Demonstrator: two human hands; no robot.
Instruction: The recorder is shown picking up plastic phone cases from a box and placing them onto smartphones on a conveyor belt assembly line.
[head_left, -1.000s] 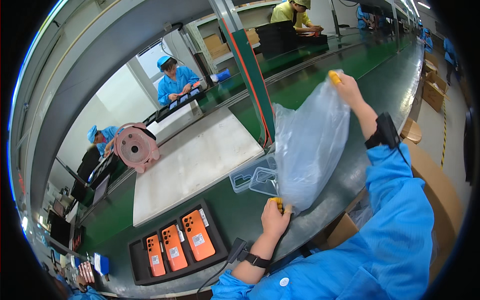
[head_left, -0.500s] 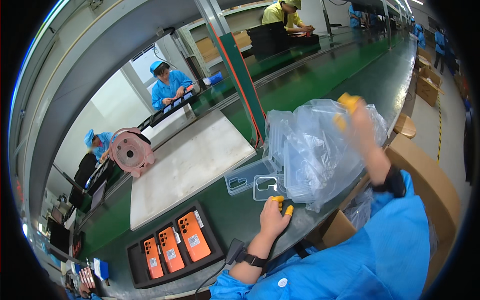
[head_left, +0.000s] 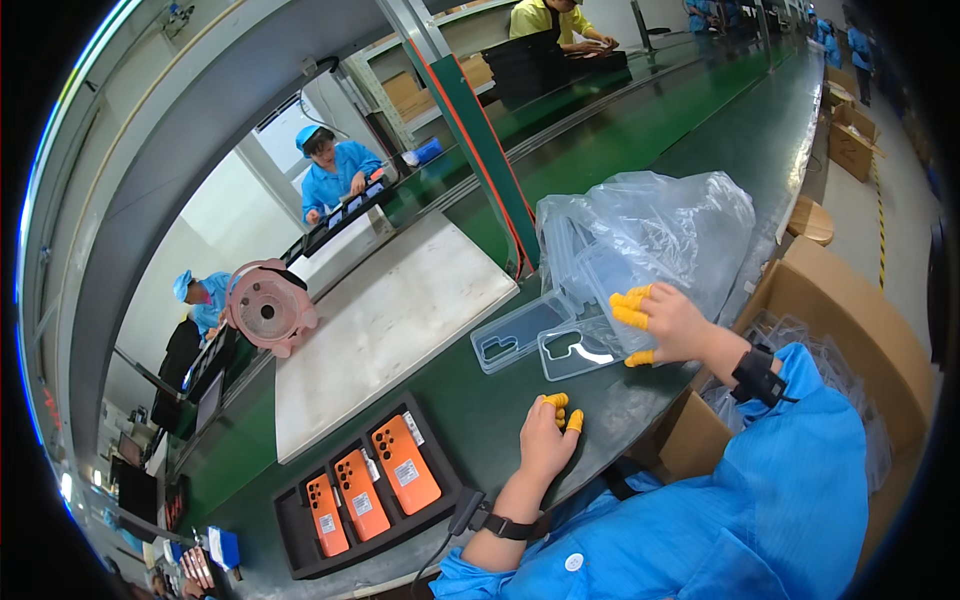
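Observation:
Yellow finger cots cover fingertips on both hands. My left hand [head_left: 548,440] rests on the green bench, holding nothing, with thumb and fingers apart. My right hand [head_left: 675,325] is over the near side of a clear plastic bag [head_left: 705,215]; its fingers and thumb are spread, with no grip visible. Inside the bag's mouth, several clear phone cases [head_left: 610,275] are stacked, partly hidden. Left of my right hand, a clear phone case [head_left: 575,352] lies flat, beside another clear case [head_left: 505,340]. A black foam tray [head_left: 370,540] holds three orange phones [head_left: 407,465].
A white board [head_left: 390,320] lies on the bench, with a pink fan [head_left: 268,308] at its far left. A green post [head_left: 485,155] rises behind the bag. An open cardboard box [head_left: 850,325] stands at my right. Co-workers sit across the bench.
My right hand has come down from above the bag to the cases at its near side. The bag has flattened somewhat. My left hand stays on the bench; the view has shifted slightly.

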